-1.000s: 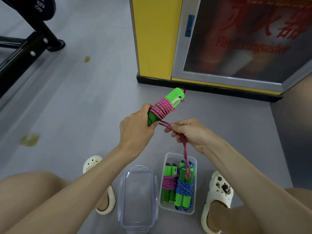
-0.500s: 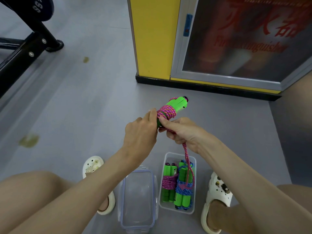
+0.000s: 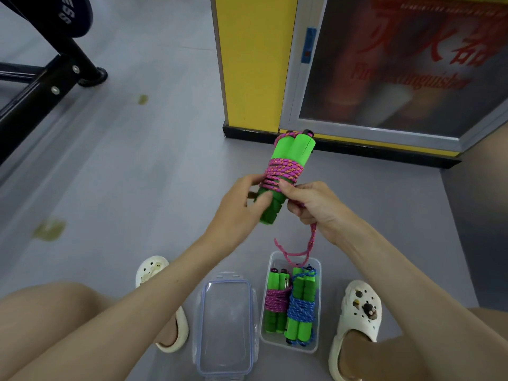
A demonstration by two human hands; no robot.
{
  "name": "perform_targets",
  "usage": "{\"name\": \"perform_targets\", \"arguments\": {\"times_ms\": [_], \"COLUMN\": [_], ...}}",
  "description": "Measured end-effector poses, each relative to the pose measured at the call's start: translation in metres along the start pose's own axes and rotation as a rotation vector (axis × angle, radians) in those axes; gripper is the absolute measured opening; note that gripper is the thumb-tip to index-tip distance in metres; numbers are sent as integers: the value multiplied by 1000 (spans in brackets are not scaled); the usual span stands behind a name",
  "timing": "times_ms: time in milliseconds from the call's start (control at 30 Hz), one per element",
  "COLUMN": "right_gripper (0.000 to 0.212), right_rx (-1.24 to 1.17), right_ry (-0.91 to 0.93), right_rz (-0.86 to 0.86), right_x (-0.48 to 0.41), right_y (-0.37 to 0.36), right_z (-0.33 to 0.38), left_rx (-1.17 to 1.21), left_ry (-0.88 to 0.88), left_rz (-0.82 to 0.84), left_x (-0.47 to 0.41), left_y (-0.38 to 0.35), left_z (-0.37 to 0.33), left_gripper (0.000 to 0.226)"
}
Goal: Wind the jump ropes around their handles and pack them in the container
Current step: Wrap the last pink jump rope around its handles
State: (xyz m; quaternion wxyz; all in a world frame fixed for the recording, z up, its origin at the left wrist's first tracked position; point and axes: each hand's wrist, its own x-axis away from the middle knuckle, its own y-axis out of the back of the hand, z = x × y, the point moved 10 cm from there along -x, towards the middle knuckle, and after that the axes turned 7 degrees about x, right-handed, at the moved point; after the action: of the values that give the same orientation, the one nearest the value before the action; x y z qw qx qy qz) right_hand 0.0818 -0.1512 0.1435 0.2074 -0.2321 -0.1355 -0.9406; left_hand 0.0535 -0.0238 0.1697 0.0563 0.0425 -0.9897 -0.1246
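My left hand (image 3: 242, 204) grips the lower part of two green handles (image 3: 292, 149) held together, upright and tilted away from me. Pink rope (image 3: 283, 171) is coiled around their middle. My right hand (image 3: 310, 204) pinches the rope right at the coil, and its loose tail (image 3: 309, 248) hangs down in a loop toward the clear container (image 3: 318, 306) on the floor. Inside the container lie two wound ropes side by side: a pink-roped one (image 3: 276, 299) on the left and a blue-roped one (image 3: 301, 307) on the right.
The clear lid (image 3: 225, 323) lies on the grey floor left of the container, between my feet in white clogs (image 3: 357, 320). A yellow pillar (image 3: 253, 64) and a glass-fronted cabinet (image 3: 398, 64) stand ahead. Black gym equipment (image 3: 41, 72) fills the upper left.
The handles swung from pointing right to pointing up and away. My right hand moved up against the coil, and the hanging tail became shorter.
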Motion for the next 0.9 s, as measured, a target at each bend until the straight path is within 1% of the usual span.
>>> {"name": "perform_targets", "arguments": {"times_ms": [33, 67, 133, 200, 267, 300, 367, 500, 533, 633, 700, 767, 900], "right_gripper": [33, 33, 33, 33, 34, 35, 37, 33, 32, 28, 20, 18, 11], "right_rx": [-23, -56, -101, -92, -55, -24, 51, 128, 127, 130, 164, 247, 563], "right_ry": [11, 24, 46, 66, 75, 69, 43, -54, -70, -84, -59, -15, 125], "right_rz": [48, 103, 215, 320, 360, 344, 274, 181, 174, 154, 140, 119, -14], "right_x": [1, 3, 7, 13, 16, 16, 14, 10, 10, 10, 10, 11, 8], "right_y": [-4, -9, -19, -28, -31, -29, -21, -11, -10, -7, -6, -5, -1], "right_z": [1, 2, 4, 7, 7, 6, 1, -15, -16, -12, -8, -4, 4], "left_rx": [131, 263, 465, 551, 583, 584, 545, 325, 301, 289, 293, 307, 248], "left_ry": [97, 205, 392, 451, 438, 428, 400, 338, 328, 310, 308, 322, 327], "left_rz": [-17, -3, 112, 227, 266, 264, 228, 137, 123, 102, 88, 60, 76], "left_x": [-2, -2, 4, 11, 12, 12, 9, 1, 0, -2, -3, -4, -3], "left_y": [3, 3, -8, -18, -20, -19, -15, -3, -2, -2, -1, 2, -1], "left_z": [6, 14, 26, 27, 24, 22, 19, 23, 24, 24, 23, 25, 27], "left_gripper": [37, 41, 47, 42, 33, 32, 38, 60, 61, 52, 49, 47, 42]}}
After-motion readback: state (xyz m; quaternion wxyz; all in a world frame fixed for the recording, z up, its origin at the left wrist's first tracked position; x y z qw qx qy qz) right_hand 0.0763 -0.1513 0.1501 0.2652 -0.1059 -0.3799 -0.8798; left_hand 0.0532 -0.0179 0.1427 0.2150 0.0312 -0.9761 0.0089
